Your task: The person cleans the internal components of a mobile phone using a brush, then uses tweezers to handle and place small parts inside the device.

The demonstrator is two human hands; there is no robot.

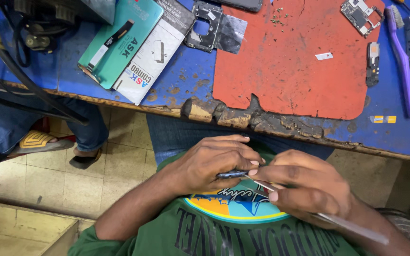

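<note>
Holding both hands together over your lap, below the workbench's [186, 76] chipped front edge, you've got your left hand [209, 163] curled round a small dark, flat part [232, 174] — only a thin blue-black sliver shows btwn the fingers, can't tell exactly what it is. Your right hand [309, 187] pinches slim metal tweezers [262, 185], tips touching that part, the long shiny end running back past your wrist. Hands touch at the fingertips, w/ your green printed shirt [224, 232] under them.

On the bench: blue worn top, wood edge crumbled and flaking. 1 red mat [281, 66], scratched, torn along its near edge, lies towards the right side. On it: 1 small white strip [324, 56], 1 circuit board [360, 15] at the far edge, a scatter of tiny screws [277, 18], too small to count. Just off the mat's right edge, 1 narrow dark board piece [372, 64], then 1 purple plastic brush [401, 59] lying lengthwise. At the mat's far-left corner, 1 dark metal phone frame [209, 26] w/ a square cut-out. Left of that, 2 flat boxes side by side: 1 teal [119, 40], 1 white [155, 52], both hanging over the front edge. Far-left corner: black cables [20, 80].
</note>
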